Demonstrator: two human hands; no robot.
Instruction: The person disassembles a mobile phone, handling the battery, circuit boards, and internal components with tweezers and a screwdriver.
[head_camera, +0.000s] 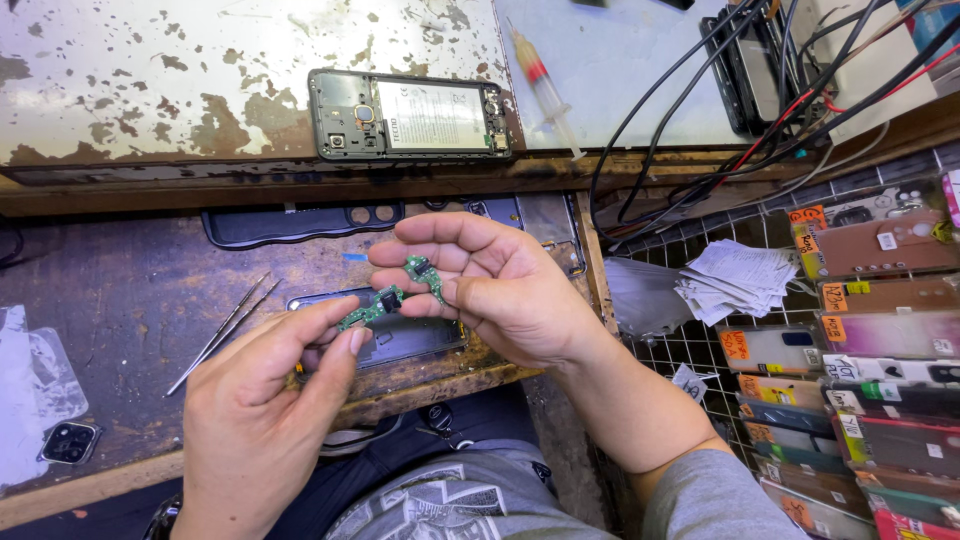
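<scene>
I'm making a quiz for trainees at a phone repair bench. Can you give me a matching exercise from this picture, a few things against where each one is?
Things:
1. opened phone
2. tweezers
3. syringe
4. left hand

Places:
A. lying on the dark lower bench, left of the hands
B. pinching a small green circuit board
C. on the pale upper shelf, right of the phone
D. back cover off, on the chipped white upper shelf

Pairs: 1-D, 2-A, 3-C, 4-B
</scene>
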